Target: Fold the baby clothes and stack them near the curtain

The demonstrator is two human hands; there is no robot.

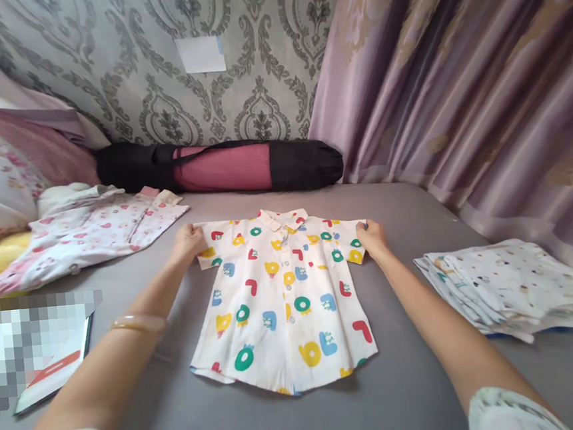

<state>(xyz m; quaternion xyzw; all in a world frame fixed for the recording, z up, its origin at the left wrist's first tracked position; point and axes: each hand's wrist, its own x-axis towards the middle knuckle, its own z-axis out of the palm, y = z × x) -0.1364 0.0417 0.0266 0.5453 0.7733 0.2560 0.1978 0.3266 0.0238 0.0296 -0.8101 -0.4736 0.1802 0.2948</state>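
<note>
A small white short-sleeved shirt with a collar and colourful printed shapes lies spread flat, front side up, on a grey sheet. Its hem points toward me and its collar away. My left hand is closed on the end of the sleeve at the left. At the opposite side my right hand pinches the other sleeve's end. Both arms reach forward, and the sleeves are stretched out sideways between the hands.
Folded white printed cloths lie stacked at the right. Left are a pink-printed garment, a yellow plush item and a partly blurred flat item. A black and pink roll bag rests against the wall, beside purple curtains.
</note>
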